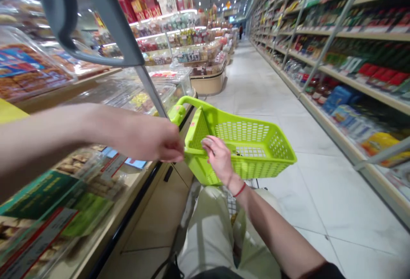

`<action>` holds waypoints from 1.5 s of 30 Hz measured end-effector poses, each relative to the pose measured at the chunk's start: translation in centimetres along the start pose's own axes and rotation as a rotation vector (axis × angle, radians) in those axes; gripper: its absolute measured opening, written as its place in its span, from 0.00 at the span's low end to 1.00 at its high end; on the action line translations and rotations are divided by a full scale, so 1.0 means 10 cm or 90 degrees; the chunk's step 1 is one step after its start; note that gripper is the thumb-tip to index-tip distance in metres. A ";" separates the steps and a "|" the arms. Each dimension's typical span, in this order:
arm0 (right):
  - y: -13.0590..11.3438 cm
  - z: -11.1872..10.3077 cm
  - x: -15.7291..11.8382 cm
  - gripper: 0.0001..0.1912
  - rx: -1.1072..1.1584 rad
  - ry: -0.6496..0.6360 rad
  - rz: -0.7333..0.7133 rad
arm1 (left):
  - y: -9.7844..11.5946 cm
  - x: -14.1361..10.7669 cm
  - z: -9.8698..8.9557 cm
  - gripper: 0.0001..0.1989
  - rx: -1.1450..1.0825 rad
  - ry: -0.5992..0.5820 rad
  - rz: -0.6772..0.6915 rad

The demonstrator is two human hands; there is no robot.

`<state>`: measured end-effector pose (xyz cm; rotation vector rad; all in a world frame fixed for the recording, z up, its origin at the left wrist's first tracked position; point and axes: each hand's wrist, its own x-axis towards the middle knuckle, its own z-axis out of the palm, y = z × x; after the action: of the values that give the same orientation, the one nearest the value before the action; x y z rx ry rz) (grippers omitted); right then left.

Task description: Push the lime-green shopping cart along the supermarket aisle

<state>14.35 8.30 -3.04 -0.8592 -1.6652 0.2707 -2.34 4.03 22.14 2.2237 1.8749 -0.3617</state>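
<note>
The left hand point(150, 140) curls at the corner of a lime-green plastic shopping basket point(253, 142), apparently touching its rim, though the grip is hard to make out. The right hand point(218, 157), a red cord point(240, 190) at its wrist, lies loosely curled against the basket's near side; the basket hangs above pale trousers point(211, 232), just beside a glass-fronted snack counter point(96, 185)

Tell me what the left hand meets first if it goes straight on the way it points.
The left hand would likely meet the lime-green plastic basket first, at its rim; depth is unclear.
</note>
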 end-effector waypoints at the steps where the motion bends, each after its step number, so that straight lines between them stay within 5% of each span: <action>1: 0.00 0.08 -0.01 0.12 -0.040 -0.050 -0.017 | 0.36 0.14 0.09 0.12 0.049 -0.090 0.111; 4: 0.04 0.18 -0.07 0.11 -0.160 -0.161 -0.055 | 1.07 0.58 0.25 0.05 0.125 -0.059 0.206; 7: 0.15 0.14 -0.12 0.13 -0.208 -0.214 -0.083 | 1.27 0.92 0.41 0.08 0.075 0.060 0.207; 11: 0.36 -0.02 -0.21 0.16 -0.238 -0.266 -0.038 | 1.10 1.07 0.91 0.18 0.025 0.204 0.151; 15: 0.55 -0.24 -0.39 0.24 -0.243 -0.218 -0.055 | 0.75 0.99 1.58 0.23 0.067 0.338 0.106; 21: 0.40 -0.21 -0.44 0.29 -0.249 -0.208 -0.063 | 0.35 0.90 2.17 0.28 0.144 0.454 0.088; 28: 0.10 0.11 -0.26 0.24 -0.217 -0.192 -0.048 | 0.33 0.89 2.30 0.28 0.147 0.487 0.085; 39: 0.57 -0.39 -0.62 0.29 -0.288 -0.153 -0.014 | 0.33 0.93 2.41 0.29 0.112 0.522 0.072; 45: 0.29 -0.17 -0.48 0.25 -0.288 -0.191 -0.016 | 0.37 0.91 2.45 0.28 0.100 0.520 0.066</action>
<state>17.28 6.73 -7.84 -1.1750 -2.0571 -0.0002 1.53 4.21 -3.96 2.8313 2.0942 0.5226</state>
